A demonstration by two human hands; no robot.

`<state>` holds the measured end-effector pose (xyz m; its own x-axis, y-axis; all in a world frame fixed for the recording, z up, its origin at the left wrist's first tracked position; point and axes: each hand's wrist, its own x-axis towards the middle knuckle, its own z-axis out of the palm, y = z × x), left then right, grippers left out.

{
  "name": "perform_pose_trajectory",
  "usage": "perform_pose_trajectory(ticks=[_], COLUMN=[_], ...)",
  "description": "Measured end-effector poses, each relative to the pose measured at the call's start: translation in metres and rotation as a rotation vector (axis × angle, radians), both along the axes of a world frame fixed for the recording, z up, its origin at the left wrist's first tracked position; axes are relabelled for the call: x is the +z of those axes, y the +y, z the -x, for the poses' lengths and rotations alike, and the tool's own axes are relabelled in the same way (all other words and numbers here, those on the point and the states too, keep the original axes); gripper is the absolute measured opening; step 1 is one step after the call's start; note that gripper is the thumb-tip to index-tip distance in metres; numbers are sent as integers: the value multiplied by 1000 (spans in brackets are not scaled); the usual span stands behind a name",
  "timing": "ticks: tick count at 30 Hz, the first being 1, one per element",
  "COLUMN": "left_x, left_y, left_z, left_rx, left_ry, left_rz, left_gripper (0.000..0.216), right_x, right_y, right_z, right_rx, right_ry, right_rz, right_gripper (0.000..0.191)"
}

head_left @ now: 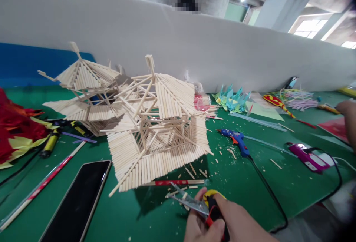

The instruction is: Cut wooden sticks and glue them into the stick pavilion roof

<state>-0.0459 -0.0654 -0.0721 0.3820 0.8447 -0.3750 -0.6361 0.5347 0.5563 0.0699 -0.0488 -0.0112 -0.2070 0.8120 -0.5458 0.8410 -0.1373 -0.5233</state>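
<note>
At the bottom centre, a pair of scissors [191, 202] with metal blades and yellow, red and black handles points up and left. Its blades stand apart, with a small bit of wood near them. My right hand [239, 216] is wrapped around the handles. My left hand [193, 225] is closed against the scissors from the left, partly cut off by the lower edge. Just beyond the blades stands a pavilion model [167, 123] of thin wooden sticks, its roof partly covered. A packet of sticks [178, 182] with red marking lies before it.
A second stick pavilion [89, 86] stands behind left. A phone [80, 197] lies front left. Rightward are a blue glue gun [236, 140] with a cord, a purple device [308, 156] and clear glue sticks [258, 121]. Another person's hand [349, 118] shows at the right edge.
</note>
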Motion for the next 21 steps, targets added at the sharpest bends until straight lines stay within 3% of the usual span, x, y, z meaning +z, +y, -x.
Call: perform_pose_trajectory(ticks=[4,6,12,21], left_x=[3,3,-1,-4], left_y=[6,6,-2,0], left_z=[9,8,-16,-24], left_rx=[206,173,-119,-70], left_ry=[32,-28,-230,-186], left_rz=[141,193,262,275], left_gripper=[56,48,42,48], right_x=[7,5,-9,-11], right_y=[3,4,9,15], right_z=[-6,-7,-8,-10], right_rx=[-17,-26,68,120], right_ry=[12,17,-99,-187], right_rz=[-101,-126,-156,-177], right_gripper=[29,24,13,12])
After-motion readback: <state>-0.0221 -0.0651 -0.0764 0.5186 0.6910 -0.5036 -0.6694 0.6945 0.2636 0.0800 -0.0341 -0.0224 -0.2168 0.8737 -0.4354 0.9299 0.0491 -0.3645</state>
